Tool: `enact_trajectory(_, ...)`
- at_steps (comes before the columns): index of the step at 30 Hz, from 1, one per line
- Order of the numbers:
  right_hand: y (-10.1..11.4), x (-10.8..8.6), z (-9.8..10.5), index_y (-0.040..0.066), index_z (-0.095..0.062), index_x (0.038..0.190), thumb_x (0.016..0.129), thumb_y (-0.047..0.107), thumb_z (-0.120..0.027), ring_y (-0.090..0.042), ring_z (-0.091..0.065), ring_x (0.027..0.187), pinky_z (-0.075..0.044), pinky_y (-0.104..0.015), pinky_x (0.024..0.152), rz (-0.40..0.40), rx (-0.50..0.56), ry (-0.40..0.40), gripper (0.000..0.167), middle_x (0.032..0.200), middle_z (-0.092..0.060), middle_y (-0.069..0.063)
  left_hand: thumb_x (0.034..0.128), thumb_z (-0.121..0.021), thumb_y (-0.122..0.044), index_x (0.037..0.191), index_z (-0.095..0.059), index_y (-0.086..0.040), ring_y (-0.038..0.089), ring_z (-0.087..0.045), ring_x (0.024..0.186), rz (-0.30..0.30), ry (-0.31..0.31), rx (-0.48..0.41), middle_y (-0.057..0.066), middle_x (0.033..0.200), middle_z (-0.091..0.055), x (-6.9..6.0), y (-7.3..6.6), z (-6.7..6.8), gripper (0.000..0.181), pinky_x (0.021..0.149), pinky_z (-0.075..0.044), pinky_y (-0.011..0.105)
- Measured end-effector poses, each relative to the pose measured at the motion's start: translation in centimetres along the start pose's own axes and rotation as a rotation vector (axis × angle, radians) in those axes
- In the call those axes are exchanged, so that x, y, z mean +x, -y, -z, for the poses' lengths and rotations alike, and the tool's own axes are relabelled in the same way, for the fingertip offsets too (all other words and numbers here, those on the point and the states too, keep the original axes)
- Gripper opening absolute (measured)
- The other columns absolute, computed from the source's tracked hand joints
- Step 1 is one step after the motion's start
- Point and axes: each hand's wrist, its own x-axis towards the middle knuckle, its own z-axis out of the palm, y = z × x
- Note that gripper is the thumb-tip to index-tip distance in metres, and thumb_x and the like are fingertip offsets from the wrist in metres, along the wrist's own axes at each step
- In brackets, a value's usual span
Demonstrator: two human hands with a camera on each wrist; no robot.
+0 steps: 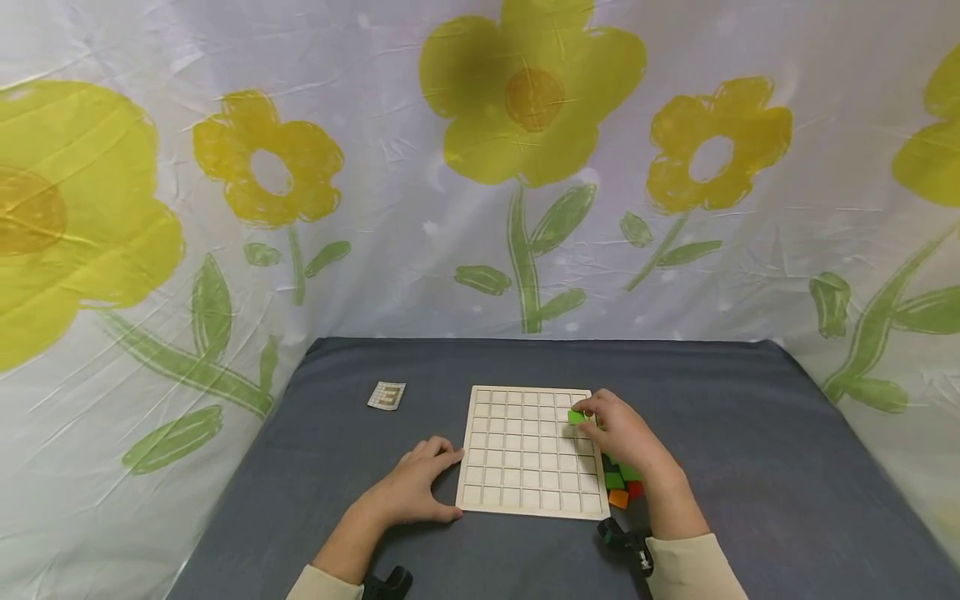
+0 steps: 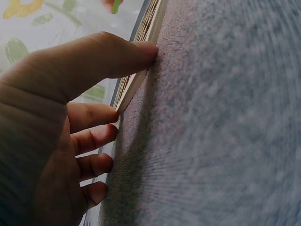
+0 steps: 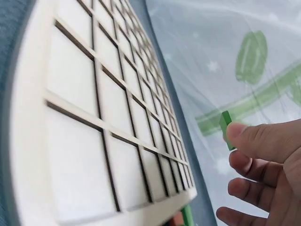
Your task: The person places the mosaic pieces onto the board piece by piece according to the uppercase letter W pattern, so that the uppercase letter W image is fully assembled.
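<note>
A pale wooden grid board (image 1: 531, 460) lies on the dark cloth, its cells without tiles. My left hand (image 1: 405, 493) touches the board's left side, thumb by the near corner; in the left wrist view the thumb (image 2: 148, 49) rests against the board's edge (image 2: 135, 89). My right hand (image 1: 630, 433) is over the board's far right part. Between its thumb and a finger it pinches a green tile (image 1: 575, 417). The right wrist view shows this hand (image 3: 270, 160) holding the tile (image 3: 226, 129) above the board (image 3: 75, 165), other fingers loosely bent.
Loose green (image 1: 613, 481), orange (image 1: 618, 499) and red (image 1: 635, 489) tiles lie against the board's right side, partly hidden by my right arm. A small patterned card (image 1: 387, 396) lies at the back left. A flowered curtain (image 1: 390, 275) hangs behind the table.
</note>
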Motion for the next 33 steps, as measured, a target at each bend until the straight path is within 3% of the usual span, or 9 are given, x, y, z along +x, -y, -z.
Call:
enact_trajectory(8,0.5,0.4,-1.9,0.007,-0.075,0.117,0.097,0.014,-0.072,-0.017,-0.053,0.089,-0.043,-0.040,0.077,0.009,-0.112,0.033,0.022,0.102,-0.057,-0.001,0.0779,-0.087,-0.039,0.152,-0.052,-0.009,0.019,-0.042,0.113,0.001,0.006,-0.011,-0.002,0.129,-0.046,0.0,0.1,0.0,0.087,0.096,-0.039,0.049)
enact_trajectory(15,0.2,0.3,-2.9,0.012,-0.078,0.116,0.093,0.018,-0.078,-0.014,-0.052,0.082,-0.037,-0.036,0.069,0.009,-0.242,0.006,0.024,0.094,-0.055,0.003,0.0782,-0.086,-0.039,0.152,-0.052,-0.009,0.019,-0.041,0.113,0.003,0.017,-0.012,-0.003,0.129,-0.045,0.0,0.1,0.0,0.086,0.096,-0.039,0.048)
enact_trajectory(26,-0.1,0.4,-3.4,0.015,-0.085,0.102,0.086,0.015,-0.083,-0.017,-0.053,0.078,-0.043,-0.037,0.069,-0.005,-0.222,-0.093,0.015,0.087,-0.058,0.005,0.0779,-0.086,-0.038,0.151,-0.054,-0.010,0.019,-0.041,0.113,0.005,0.007,-0.010,-0.003,0.128,-0.045,-0.1,0.0,-0.1,0.084,0.097,-0.038,0.048)
enact_trajectory(33,-0.2,0.4,-3.6,0.017,-0.084,0.107,0.089,0.019,-0.082,-0.021,-0.052,0.081,-0.043,-0.042,0.073,-0.093,-0.184,-0.087,0.019,0.091,-0.058,0.001,0.0777,-0.087,-0.039,0.150,-0.054,-0.009,0.019,-0.042,0.113,-0.005,0.001,-0.004,-0.002,0.127,-0.046,-0.1,-0.1,0.0,0.085,0.096,-0.039,0.048)
